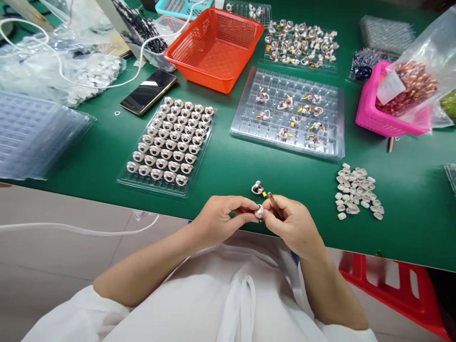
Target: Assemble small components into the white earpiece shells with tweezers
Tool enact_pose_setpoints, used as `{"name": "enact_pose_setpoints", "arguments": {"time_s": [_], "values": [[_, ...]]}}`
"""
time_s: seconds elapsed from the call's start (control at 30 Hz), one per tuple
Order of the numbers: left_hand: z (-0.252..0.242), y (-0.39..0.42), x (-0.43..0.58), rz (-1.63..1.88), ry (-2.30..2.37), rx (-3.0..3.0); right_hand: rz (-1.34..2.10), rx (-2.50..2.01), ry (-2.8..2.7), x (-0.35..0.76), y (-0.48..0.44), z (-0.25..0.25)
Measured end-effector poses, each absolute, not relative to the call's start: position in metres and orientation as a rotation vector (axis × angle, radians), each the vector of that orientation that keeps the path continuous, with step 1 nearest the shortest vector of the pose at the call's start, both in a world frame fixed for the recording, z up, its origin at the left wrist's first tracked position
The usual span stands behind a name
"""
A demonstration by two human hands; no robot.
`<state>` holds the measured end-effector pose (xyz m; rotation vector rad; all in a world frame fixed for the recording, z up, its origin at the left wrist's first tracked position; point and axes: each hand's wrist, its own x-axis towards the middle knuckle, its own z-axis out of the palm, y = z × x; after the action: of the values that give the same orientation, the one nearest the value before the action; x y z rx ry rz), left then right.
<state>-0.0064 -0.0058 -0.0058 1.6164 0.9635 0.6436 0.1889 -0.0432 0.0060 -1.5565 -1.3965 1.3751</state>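
Observation:
At the table's front edge, my left hand pinches a small, shiny, off-white ring-shaped piece between thumb and fingertips. Closed around a thin brown tool like tweezers, my right hand also touches the piece with its thumb and finger. Just beyond the fingers lies a similar ring-shaped part with a yellow tab and copper-coloured bits. To the left, a clear tray carries rows of shiny ring-shaped pieces. Loose pale caps are heaped to the right.
Behind my hands, a stack of clear trays bears scattered parts with yellow tabs. An orange basket, a phone and a pink basket stand farther back. Clear sheets lie left; a red stool is below right.

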Motion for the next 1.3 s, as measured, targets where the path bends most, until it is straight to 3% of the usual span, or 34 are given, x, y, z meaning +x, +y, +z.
{"name": "enact_pose_setpoints", "arguments": {"time_s": [0.23, 0.83, 1.3], "values": [[0.000, -0.005, -0.002, 0.615, 1.027, 1.564, 1.463, -1.521, -1.422, 0.196, -0.039, 0.003], [0.001, -0.003, 0.002, 0.632, 1.035, 1.015, 1.123, -1.298, -1.627, 0.198, -0.055, 0.002], [-0.003, -0.008, 0.000, 0.628, 0.996, 0.945, 1.098, -1.349, -1.609, 0.195, -0.055, 0.002]]}}
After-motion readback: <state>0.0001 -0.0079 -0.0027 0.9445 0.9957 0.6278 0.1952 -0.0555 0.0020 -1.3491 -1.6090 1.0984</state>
